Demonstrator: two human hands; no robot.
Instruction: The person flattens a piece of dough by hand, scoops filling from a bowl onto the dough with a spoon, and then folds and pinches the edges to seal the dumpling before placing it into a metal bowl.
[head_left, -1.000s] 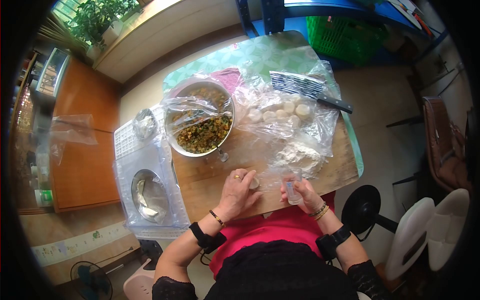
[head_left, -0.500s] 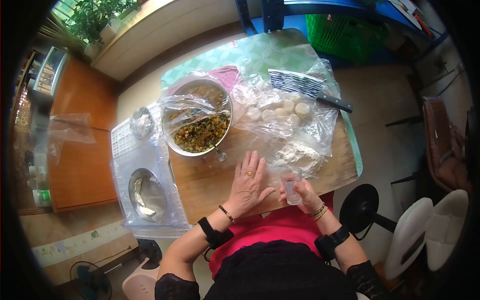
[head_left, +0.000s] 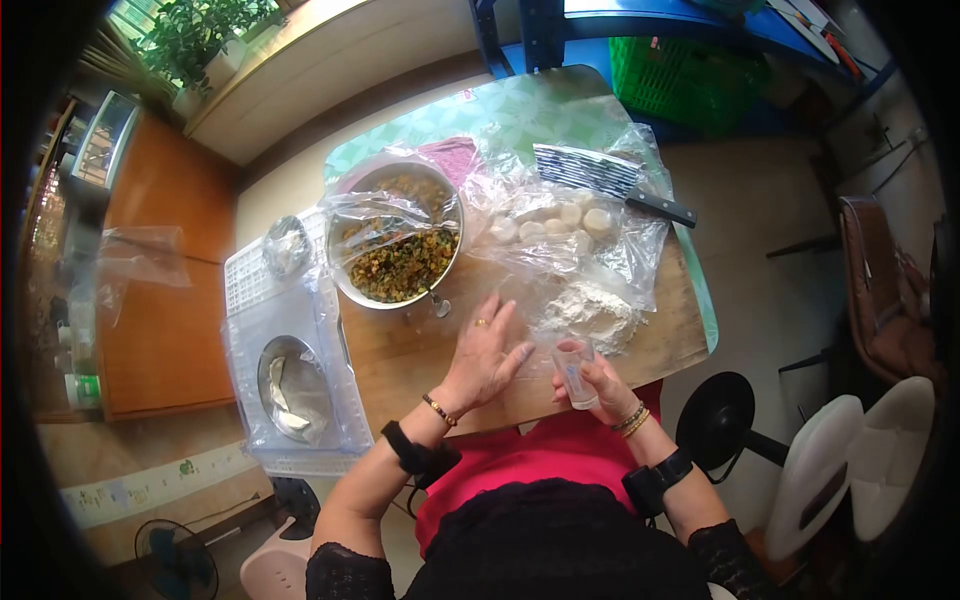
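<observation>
My left hand (head_left: 483, 358), with a ring on one finger, is spread palm down over the wooden board (head_left: 400, 375), its fingertips slightly blurred. In my right hand (head_left: 603, 392) is a clear cup (head_left: 575, 374), tilted over the board's front edge. White flour (head_left: 592, 315) lies heaped just beyond the cup. Several round dough pieces (head_left: 557, 225) rest farther back among clear plastic sheeting. Behind my left hand and to its left, a metal bowl (head_left: 335, 270) holds a chopped filling (head_left: 405, 263), partly covered by plastic, with a spoon handle (head_left: 440, 305) at its rim.
A knife (head_left: 660, 207) with a black handle lies at the board's back right beside a striped cloth or packet (head_left: 587, 170). On the left, a white tray (head_left: 245, 400) carries a plastic-covered round dish (head_left: 297, 360). A green basket (head_left: 655, 80) stands behind the table.
My left hand has shifted slightly left and away from me across the board. The cup in my right hand has moved a little left and tilts more.
</observation>
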